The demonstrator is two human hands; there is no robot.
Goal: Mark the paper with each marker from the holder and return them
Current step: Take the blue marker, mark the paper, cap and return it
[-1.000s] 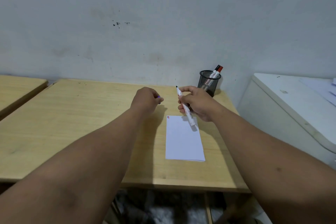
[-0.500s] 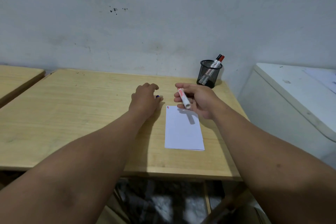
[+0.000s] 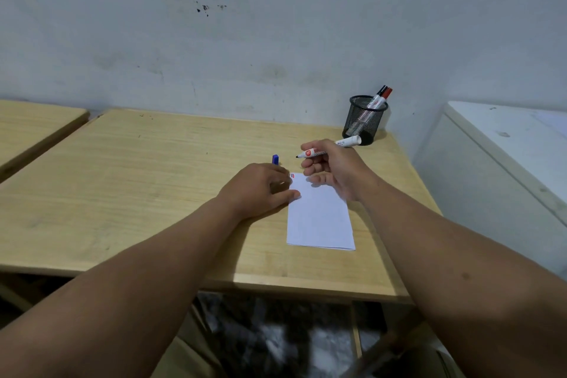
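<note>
A white paper (image 3: 320, 218) lies on the wooden table (image 3: 153, 193), with small red and blue marks at its top left corner. My right hand (image 3: 334, 172) holds an uncapped white marker (image 3: 313, 152) level above the paper's far end, tip pointing left. My left hand (image 3: 260, 187) rests on the table with fingers on the paper's left edge, gripping a blue cap (image 3: 275, 159) that sticks up. A black mesh holder (image 3: 363, 120) stands at the table's far right corner with a black-capped marker and a red-capped marker (image 3: 382, 97) in it.
A white cabinet (image 3: 503, 156) stands close to the table's right side. A second wooden table (image 3: 33, 126) sits to the left across a narrow gap. The wall runs right behind the holder. The table's front edge is near my forearms.
My right hand turned the marker from pointing toward me to lying level with its tip to the left. My left hand came down onto the paper's left edge with the blue cap.
</note>
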